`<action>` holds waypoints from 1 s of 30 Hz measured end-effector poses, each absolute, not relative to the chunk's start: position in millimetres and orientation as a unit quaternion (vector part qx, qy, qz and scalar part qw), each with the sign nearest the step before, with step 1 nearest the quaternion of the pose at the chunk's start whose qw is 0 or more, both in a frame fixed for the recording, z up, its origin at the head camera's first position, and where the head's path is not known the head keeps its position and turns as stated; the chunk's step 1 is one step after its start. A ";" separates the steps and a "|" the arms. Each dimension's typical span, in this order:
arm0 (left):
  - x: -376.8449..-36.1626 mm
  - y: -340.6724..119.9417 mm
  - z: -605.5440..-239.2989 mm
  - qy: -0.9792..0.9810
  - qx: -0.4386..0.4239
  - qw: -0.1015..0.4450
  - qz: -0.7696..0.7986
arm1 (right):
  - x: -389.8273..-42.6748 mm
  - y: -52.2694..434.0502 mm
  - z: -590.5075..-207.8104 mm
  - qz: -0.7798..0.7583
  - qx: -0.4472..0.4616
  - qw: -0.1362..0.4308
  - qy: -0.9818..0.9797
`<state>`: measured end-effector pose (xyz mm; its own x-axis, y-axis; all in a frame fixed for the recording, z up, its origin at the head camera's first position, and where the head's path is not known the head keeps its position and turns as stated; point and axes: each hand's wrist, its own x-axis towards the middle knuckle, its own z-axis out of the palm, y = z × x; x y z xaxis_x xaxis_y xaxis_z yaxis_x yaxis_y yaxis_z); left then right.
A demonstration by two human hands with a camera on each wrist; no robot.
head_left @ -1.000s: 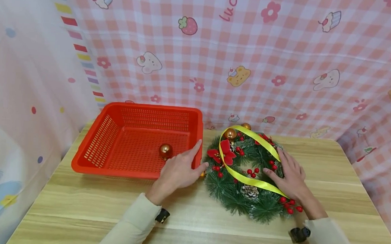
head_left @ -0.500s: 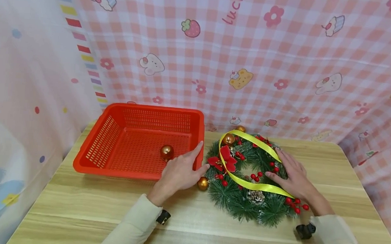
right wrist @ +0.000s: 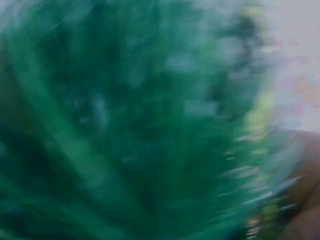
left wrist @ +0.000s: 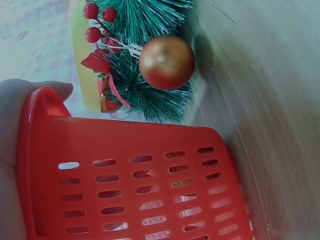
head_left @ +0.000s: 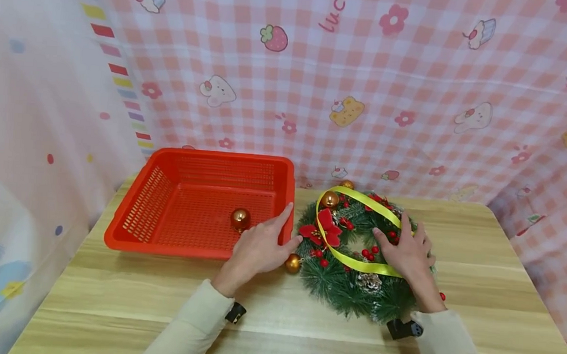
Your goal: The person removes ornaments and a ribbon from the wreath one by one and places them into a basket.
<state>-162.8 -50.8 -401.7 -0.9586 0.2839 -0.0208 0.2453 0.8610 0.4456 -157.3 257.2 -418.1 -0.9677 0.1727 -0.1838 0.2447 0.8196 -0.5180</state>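
Observation:
My left hand holds the front right corner of a red plastic basket, index finger along the rim and thumb outside it. In the left wrist view the slotted basket wall fills the lower part. A green Christmas wreath lies to the right, with red berries, a red flower and a pinecone. Over it runs a yellow ribbon. My right hand is over the wreath's right side, fingers spread, the thumb toward its middle. Blurred green needles fill the right wrist view.
A shiny copper ball ornament lies inside the basket. A gold ball sits between basket and wreath, and another ball is on the wreath's upper left. Behind the wooden table hangs a pink checked curtain.
My right hand has shifted left over the wreath, and its fingers have spread. The wreath turned slightly earlier, bringing the gold ball beside the basket into view. My left hand stays at the basket.

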 end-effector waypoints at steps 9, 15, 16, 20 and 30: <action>-161.8 -49.9 -402.7 0.965 0.136 0.037 0.222 | -153.9 266.0 -441.5 -0.245 0.067 0.009 0.967; -162.8 -50.4 -402.4 0.964 0.133 0.043 0.226 | -157.0 275.2 -443.7 -0.244 0.032 0.014 0.969; -162.8 -50.6 -402.4 0.964 0.132 0.045 0.225 | -157.6 276.4 -443.9 -0.243 0.027 0.016 0.970; -163.2 -51.1 -401.2 0.964 0.133 0.049 0.224 | -159.4 280.6 -444.4 -0.241 0.012 0.018 0.970; -163.9 -51.4 -398.1 0.963 0.144 0.032 0.224 | -159.4 285.9 -445.9 -0.256 -0.013 -0.002 0.967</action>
